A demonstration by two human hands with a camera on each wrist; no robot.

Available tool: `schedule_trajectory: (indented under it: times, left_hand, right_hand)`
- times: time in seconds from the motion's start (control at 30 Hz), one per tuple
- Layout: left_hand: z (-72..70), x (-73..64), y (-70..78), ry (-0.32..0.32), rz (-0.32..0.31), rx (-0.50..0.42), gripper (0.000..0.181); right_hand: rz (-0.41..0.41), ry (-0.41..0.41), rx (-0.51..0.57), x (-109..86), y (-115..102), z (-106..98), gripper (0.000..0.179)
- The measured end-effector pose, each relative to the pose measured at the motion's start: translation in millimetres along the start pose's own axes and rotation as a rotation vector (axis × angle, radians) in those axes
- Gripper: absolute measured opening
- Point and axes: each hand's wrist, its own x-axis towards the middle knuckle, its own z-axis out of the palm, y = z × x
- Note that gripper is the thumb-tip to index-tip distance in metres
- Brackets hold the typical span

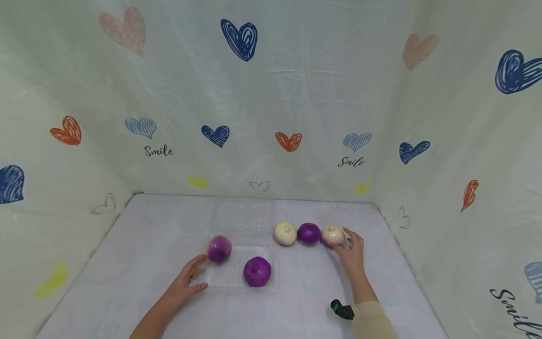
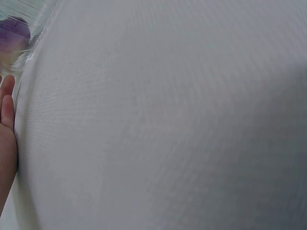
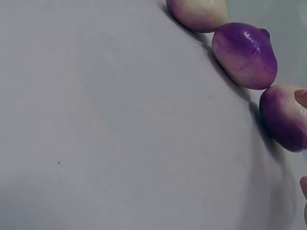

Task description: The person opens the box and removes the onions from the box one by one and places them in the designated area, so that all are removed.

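Note:
A row of three glossy onions stands on the right: a cream one, a purple one and a cream onion with purple at the right end. My right hand is at that end onion, its thumb against the near side and a finger spread behind. In the right wrist view a fingertip overlaps this onion. My left hand lies beside the left edge of a clear plastic box, fingers loosely bent and empty. Inside sit two purple onions, one at the back left, another at the front right.
The box's clear lid lies folded back behind its base. A black strap-like piece shows by the right sleeve. A pale curtain with printed hearts encloses the white table at the back and sides.

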Motion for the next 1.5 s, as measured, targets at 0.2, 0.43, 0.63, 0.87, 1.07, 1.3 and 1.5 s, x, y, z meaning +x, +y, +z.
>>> schedule_trajectory:
  times: [0.2, 0.43, 0.63, 0.87, 1.07, 1.3, 1.5]
  left_hand:
    - [-1.0, -0.5, -0.4, -0.010, 0.000, -0.033, 0.080]
    - [-0.9, -0.5, -0.8, -0.006, -0.023, -0.039, 0.080]
    - [-1.6, -0.4, -2.1, -0.013, 0.015, -0.043, 0.079]
    - [-1.2, 1.0, -1.7, -0.011, -0.019, -0.060, 0.080]
    - [-1.0, 0.8, -0.9, -0.007, -0.027, -0.056, 0.080]
    - [-1.2, -0.7, -0.1, -0.014, -0.003, -0.057, 0.079]
    - [-1.0, 0.0, -0.1, -0.007, 0.002, -0.046, 0.079]
  right_hand:
    - [-0.040, 0.027, 0.014, -11.2, -14.5, -2.6, 0.063]
    - [-0.091, -0.042, 0.068, -29.4, -41.1, 3.1, 0.064]
    - [-0.137, -0.120, 0.099, -43.7, -56.1, 22.0, 0.064]
    - [-0.175, -0.174, 0.094, -53.5, -59.3, 43.1, 0.065]
    - [-0.198, -0.253, 0.122, -66.4, -74.5, 58.3, 0.063]
    - [-0.302, -0.345, 0.113, -88.4, -115.5, 61.7, 0.056]
    - [-0.325, -0.397, 0.107, -93.8, -119.4, 69.7, 0.056]
